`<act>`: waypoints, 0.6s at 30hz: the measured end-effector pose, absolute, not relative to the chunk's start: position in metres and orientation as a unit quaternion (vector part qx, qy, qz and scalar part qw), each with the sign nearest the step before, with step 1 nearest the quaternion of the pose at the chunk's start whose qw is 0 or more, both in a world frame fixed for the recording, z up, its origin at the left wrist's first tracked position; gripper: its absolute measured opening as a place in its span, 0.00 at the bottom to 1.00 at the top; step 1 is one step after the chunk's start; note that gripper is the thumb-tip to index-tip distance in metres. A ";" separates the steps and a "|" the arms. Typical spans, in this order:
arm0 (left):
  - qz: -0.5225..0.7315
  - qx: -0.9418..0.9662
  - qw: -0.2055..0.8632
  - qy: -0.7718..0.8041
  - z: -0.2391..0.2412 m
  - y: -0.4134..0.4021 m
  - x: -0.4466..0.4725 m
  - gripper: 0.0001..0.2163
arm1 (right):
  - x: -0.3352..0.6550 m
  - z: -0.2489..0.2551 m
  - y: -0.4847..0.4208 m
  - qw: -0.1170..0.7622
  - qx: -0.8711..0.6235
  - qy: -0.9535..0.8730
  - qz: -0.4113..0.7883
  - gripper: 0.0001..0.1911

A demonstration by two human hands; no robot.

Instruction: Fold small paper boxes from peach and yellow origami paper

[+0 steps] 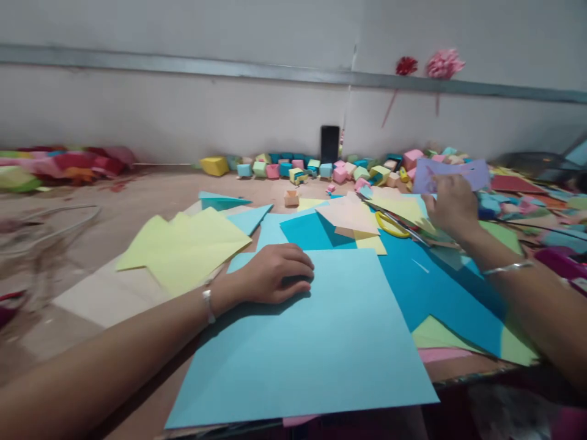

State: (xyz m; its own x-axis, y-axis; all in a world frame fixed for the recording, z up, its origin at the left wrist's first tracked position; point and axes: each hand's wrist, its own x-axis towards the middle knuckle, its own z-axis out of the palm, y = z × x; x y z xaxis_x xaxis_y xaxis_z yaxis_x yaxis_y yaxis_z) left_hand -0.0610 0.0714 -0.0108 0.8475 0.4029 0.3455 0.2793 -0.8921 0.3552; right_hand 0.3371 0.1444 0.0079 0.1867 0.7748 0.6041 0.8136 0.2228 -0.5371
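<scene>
While right hand (pixel 452 205) blurs against purple sheet (pixel 474 173), contact partly hidden, grip cannot be told; right forearm (pixel 541 299) cut off at view's edge. Left hand (pixel 277 273) lies loosely open on light blue sheet (pixel 321 342), near table (pixel 151 189) edge.

Busy brown tabletop (pixel 151 186), paper cubes (pixel 285 168) lining the back, small peach box (pixel 291 198) just in front, coloured sheets (pixel 192 241) strewn mid-table, pale blue sheet (pixel 316 354) right at the near edge
</scene>
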 end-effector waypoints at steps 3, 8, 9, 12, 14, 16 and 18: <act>0.193 0.960 0.114 0.167 -0.011 0.068 -0.060 0.08 | 0.277 0.021 0.132 0.378 -0.492 -0.784 -0.015 0.06; 0.197 0.966 0.046 0.159 -0.019 0.067 -0.060 0.09 | 0.140 0.029 0.116 0.249 -0.309 -0.910 0.122 0.04; 0.205 0.966 0.037 0.152 -0.021 0.067 -0.060 0.09 | 0.112 0.028 0.118 0.225 -0.306 -0.913 0.150 0.03; 0.221 0.967 0.020 0.129 -0.026 0.067 -0.061 0.08 | 0.041 0.020 0.137 0.184 -0.351 -0.891 0.220 0.08; 0.215 0.969 0.001 0.124 -0.028 0.068 -0.060 0.08 | 0.004 0.013 0.155 0.185 -0.362 -0.884 0.231 0.18; 0.207 0.971 -0.017 0.119 -0.029 0.069 -0.060 0.09 | -0.023 0.004 0.168 0.186 -0.375 -0.874 0.247 0.24; 0.199 0.973 -0.025 0.114 -0.030 0.069 -0.059 0.10 | -0.041 -0.004 0.176 0.194 -0.386 -0.863 0.263 0.27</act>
State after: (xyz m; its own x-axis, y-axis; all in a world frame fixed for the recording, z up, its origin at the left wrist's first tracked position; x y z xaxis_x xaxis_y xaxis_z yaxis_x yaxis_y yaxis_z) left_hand -0.0595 0.0692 -0.0296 0.8951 0.2117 0.3925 0.2317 -0.9728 -0.0036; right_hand -0.0410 0.1758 -0.0042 -0.6278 0.7672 0.1315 0.5637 0.5645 -0.6030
